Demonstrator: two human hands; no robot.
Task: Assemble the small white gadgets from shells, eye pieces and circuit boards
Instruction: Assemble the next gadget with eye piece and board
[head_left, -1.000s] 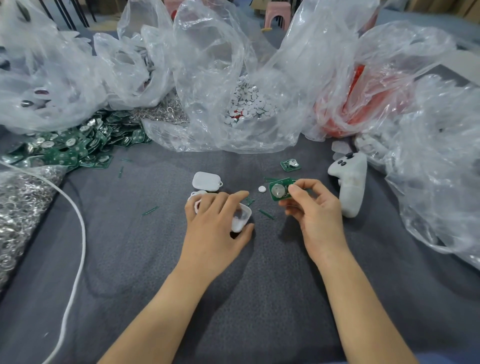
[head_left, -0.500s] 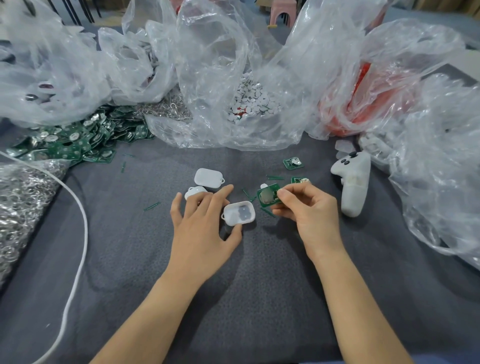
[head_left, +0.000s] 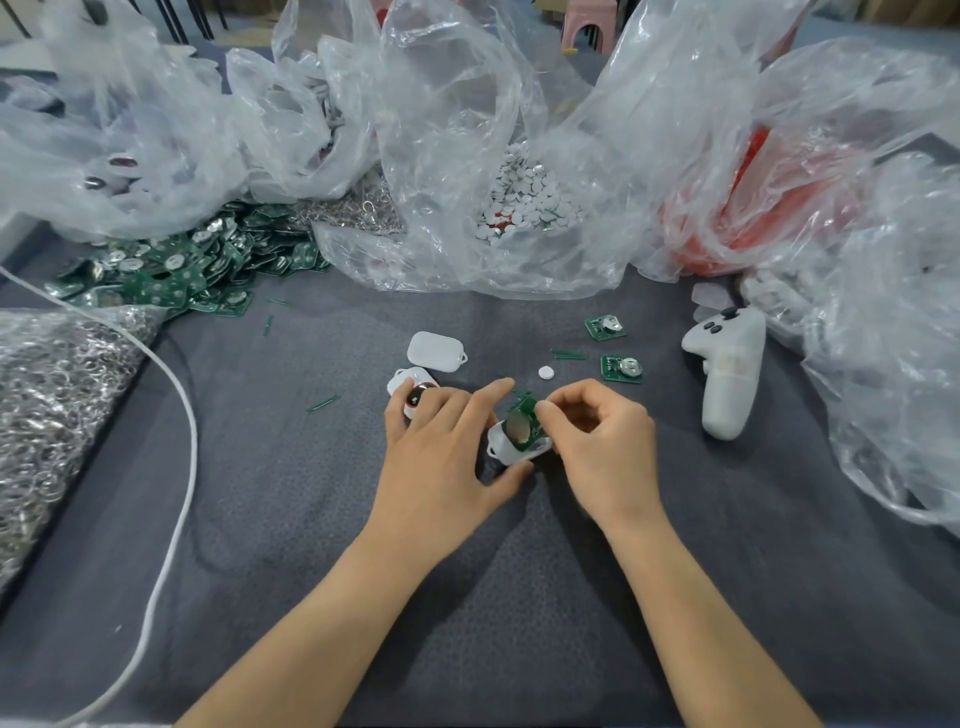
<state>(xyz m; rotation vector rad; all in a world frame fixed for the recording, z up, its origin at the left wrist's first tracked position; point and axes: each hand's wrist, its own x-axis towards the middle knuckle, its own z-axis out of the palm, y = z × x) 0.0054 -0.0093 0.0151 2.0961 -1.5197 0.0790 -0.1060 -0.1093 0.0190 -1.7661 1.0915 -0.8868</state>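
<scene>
At centre of the grey cloth (head_left: 291, 519), the left hand (head_left: 441, 457) grips the seemingly light, slippery shell (head_left: 511, 453) between thumb and forefinger while the right hand (head_left: 605, 441), at its three o'clock, pinches the stiff, probably fragile circuit board (head_left: 521, 427) by its edge.

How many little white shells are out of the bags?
3: a plain shell beyond the left hand, an eyed shell beside its fingers, a held shell under the circuit board. Bags may hide more.

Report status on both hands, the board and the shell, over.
Left hand holds the white shell between thumb and forefinger. Right hand pinches the circuit board, tilted, half into the shell. Nothing blocking; spare boards lie clear beyond.
</scene>
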